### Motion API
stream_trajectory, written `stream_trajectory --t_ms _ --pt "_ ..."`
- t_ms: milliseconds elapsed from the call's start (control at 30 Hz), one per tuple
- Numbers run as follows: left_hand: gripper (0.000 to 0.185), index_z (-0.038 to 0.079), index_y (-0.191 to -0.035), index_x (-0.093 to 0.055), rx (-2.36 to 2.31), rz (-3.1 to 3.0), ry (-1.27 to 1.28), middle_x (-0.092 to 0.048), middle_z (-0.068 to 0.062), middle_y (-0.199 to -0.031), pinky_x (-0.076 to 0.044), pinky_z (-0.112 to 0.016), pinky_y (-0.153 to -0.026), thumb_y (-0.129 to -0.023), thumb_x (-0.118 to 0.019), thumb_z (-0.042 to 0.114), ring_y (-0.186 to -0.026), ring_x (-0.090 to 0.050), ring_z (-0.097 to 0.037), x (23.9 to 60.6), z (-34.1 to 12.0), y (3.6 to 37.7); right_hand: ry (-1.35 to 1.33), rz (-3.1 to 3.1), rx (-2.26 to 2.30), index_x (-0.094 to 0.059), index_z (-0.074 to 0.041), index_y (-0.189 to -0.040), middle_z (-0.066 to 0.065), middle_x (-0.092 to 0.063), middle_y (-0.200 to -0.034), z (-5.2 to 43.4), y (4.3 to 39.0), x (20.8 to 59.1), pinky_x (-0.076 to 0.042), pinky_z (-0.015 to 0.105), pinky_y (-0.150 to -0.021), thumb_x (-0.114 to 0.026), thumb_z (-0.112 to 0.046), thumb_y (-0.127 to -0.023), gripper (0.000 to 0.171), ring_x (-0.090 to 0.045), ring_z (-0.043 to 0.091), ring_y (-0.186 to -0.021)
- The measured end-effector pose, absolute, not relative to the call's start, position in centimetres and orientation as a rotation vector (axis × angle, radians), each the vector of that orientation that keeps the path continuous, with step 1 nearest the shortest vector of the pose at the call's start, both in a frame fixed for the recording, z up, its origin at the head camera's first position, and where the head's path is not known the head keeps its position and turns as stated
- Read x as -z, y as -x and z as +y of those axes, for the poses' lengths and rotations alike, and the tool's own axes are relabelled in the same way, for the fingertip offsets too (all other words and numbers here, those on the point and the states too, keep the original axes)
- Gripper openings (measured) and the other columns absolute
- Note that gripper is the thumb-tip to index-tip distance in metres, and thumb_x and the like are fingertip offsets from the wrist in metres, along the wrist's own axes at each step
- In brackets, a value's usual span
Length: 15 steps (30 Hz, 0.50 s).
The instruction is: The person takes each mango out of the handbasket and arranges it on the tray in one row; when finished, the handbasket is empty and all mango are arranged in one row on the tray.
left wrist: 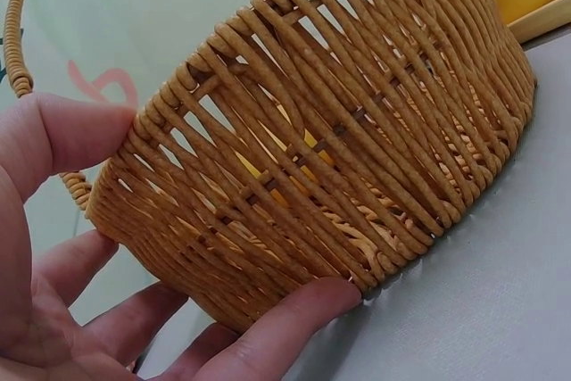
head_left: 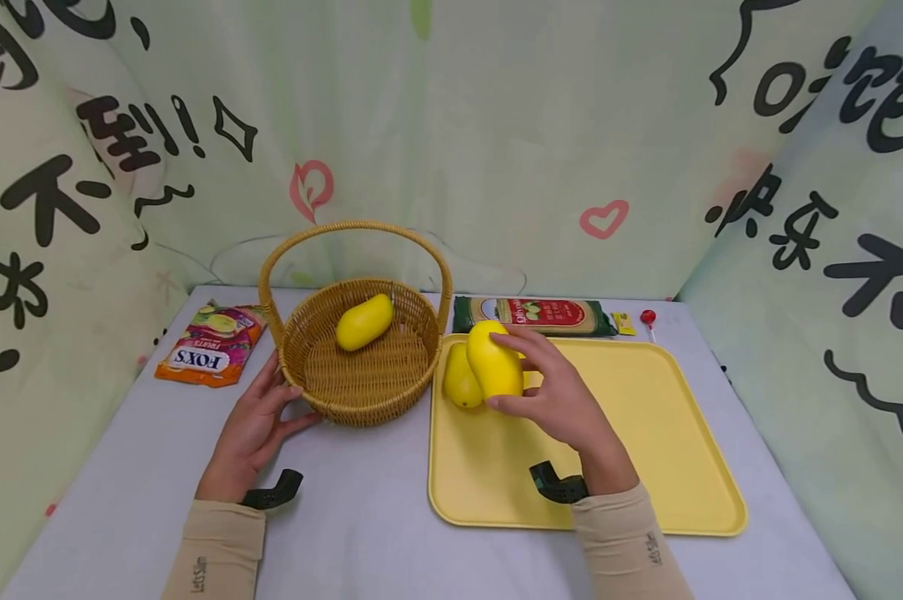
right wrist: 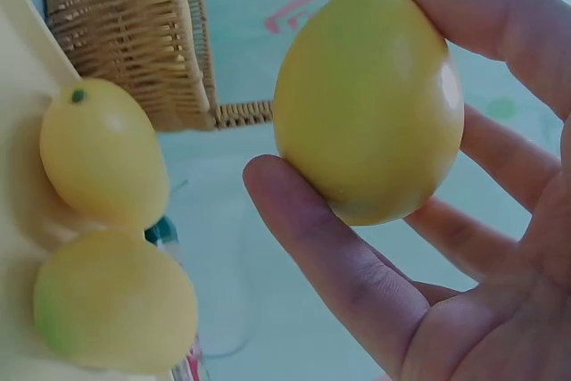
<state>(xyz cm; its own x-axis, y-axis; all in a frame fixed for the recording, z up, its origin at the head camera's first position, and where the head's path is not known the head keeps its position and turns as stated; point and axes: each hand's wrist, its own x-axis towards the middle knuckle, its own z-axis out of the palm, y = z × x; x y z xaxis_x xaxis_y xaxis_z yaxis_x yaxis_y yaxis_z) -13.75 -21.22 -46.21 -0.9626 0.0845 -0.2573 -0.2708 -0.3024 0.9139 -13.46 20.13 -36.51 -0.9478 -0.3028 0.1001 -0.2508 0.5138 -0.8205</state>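
Note:
My right hand [head_left: 552, 387] grips a yellow mango [right wrist: 366, 104] between thumb and fingers, raised over the left part of the yellow tray [head_left: 646, 433]. In the right wrist view two more mangoes, one with a green stem spot [right wrist: 103, 153] and one with a greenish side [right wrist: 116, 301], lie on the tray; the head view mostly hides one of them behind the held mango. My left hand [head_left: 259, 417] holds the near left side of a wicker basket [left wrist: 294, 131], thumb at its rim and fingers along the outer wall. Inside the basket lies one mango [head_left: 364, 322].
A FOX'S candy bag [head_left: 214, 343] lies left of the basket, whose tall handle [head_left: 357, 225] arches above it. Behind the tray are a long green and red package [head_left: 549, 315], a small yellow packet [head_left: 623, 323] and a red lollipop [head_left: 649, 317]. Printed curtains surround the white table [head_left: 361, 517].

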Motion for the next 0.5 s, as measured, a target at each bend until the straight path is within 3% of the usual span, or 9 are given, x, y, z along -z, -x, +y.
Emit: stream_trajectory --t_ms 500 --pt "0.077 0.053 -0.165 -0.016 -2.354 1.700 0.241 -0.008 0.004 -0.181 -0.057 -0.055 -0.105 -0.111 -0.048 0.009 -0.161 -0.026 -0.033 46.0 -21.3 13.8 0.396 2.811 1.447 -0.056 -0.018 -0.154 0.008 -0.034 -0.171 22.3 13.6 36.0 -0.064 0.055 -0.093 -0.086 -0.014 -0.087 0.073 -0.060 0.046 -0.126"
